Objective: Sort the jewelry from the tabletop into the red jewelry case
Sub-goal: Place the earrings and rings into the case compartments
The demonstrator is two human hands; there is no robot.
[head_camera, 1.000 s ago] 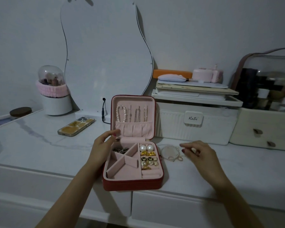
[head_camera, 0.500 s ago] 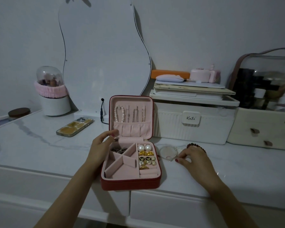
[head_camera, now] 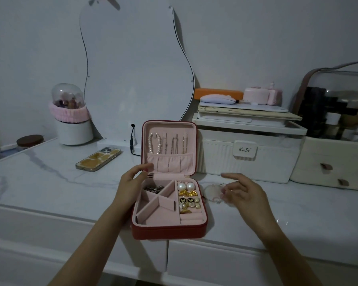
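Open desk point(head_camera: 39, 182) lies left of the red jewelry case point(head_camera: 170, 228); we find only the phone point(head_camera: 98, 161) there, well apart from the case. Behind the case, its raised lid point(head_camera: 170, 147) blocks passage, with a white storage box point(head_camera: 248, 153) just beside it. To the right, bare desk runs along the near edge, bounded at the back by the cream drawer unit point(head_camera: 331, 166). The left hand point(head_camera: 130, 182) closes off the case's left wall.

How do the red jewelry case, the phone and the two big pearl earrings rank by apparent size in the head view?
1. Red jewelry case, clearly largest.
2. Phone; it lies farther from the camera, so it may look smaller than it is.
3. Pearl earrings, smallest by far.
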